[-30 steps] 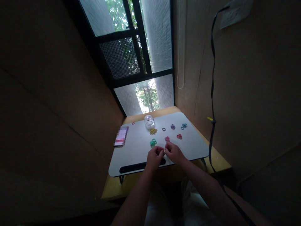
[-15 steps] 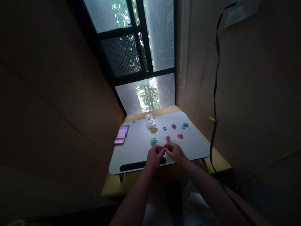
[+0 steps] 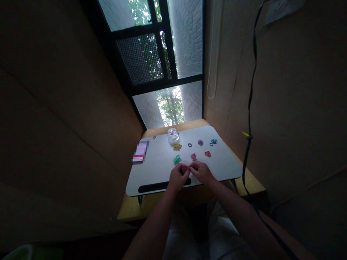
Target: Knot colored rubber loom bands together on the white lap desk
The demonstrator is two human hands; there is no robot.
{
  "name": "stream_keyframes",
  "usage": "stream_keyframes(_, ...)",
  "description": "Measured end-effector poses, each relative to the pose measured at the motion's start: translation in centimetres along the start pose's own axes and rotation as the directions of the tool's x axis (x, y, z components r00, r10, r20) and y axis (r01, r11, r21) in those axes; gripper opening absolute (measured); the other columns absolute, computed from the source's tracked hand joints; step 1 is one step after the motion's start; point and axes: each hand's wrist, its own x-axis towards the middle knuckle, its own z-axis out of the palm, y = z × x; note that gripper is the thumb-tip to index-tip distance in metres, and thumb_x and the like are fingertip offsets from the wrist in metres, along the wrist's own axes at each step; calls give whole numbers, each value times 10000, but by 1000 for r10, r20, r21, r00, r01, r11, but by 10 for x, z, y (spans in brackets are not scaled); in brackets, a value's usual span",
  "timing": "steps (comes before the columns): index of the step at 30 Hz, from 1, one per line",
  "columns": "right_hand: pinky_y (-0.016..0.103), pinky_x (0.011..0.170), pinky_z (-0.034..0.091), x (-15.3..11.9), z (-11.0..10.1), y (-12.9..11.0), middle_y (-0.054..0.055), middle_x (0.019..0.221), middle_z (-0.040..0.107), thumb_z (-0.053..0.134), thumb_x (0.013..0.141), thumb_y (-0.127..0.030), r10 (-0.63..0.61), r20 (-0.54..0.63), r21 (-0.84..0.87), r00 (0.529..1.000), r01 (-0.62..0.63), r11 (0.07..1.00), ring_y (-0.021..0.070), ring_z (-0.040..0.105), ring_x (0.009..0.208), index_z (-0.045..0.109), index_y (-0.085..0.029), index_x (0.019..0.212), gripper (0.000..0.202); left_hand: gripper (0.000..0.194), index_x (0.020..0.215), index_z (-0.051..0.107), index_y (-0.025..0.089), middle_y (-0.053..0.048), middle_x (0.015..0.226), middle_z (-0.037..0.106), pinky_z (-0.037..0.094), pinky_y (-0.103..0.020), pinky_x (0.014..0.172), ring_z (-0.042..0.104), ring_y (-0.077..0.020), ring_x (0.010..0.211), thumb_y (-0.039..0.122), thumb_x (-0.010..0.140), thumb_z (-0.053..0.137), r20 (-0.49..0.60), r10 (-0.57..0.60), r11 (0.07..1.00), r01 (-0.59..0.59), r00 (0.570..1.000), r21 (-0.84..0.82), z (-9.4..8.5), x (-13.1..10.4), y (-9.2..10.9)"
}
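Near the front of a white lap table (image 3: 157, 166), my left hand (image 3: 179, 176) and my right hand (image 3: 201, 172) meet at the fingertips. Both are pinched round something small and reddish, too small to name. Just beyond them lie a green bunch of small bands (image 3: 177, 160) and a pink bunch (image 3: 193, 156). A red bunch (image 3: 207, 154) is to the right. Farther back are a yellow bunch (image 3: 177, 147), a dark ring (image 3: 189, 145), a purple bunch (image 3: 200, 142) and a blue bunch (image 3: 214, 141). A clear jar (image 3: 173, 137) stands behind the yellow bunch.
A phone (image 3: 140, 151) with a blurred screen lies at the table's left edge. A small red ring (image 3: 154, 137) is near the back left. A black slot (image 3: 153, 186) runs along the front edge. A dark cable (image 3: 251, 94) hangs at the right, before the wall.
The view has shifted slightly, so the table appears a little higher. My hands stay together at the fingertips, and the reddish thing between them shows more clearly.
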Motion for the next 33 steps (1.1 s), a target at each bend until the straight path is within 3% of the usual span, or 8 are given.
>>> stream_keyframes(12,225,561,401,0,3,9,-11,646,607,584,785,-255,9,-27,-19,1000,-9,1000,126,542,600,575,-181,702,111,228,818,628,165,-14,710,668,450,-228,590,596,-121,622,387,769,649,-18,-37,999,36,999,-21,3,3,-8)
stream_keyframes(33,236,586,414,0,1,-1,1,696,633,532,782,-203,-39,-24,-2,999,39,999,131,554,619,615,-181,782,86,192,813,584,177,1,706,658,442,-227,597,584,-118,626,366,800,615,-20,-72,992,69,997,-108,5,3,-9)
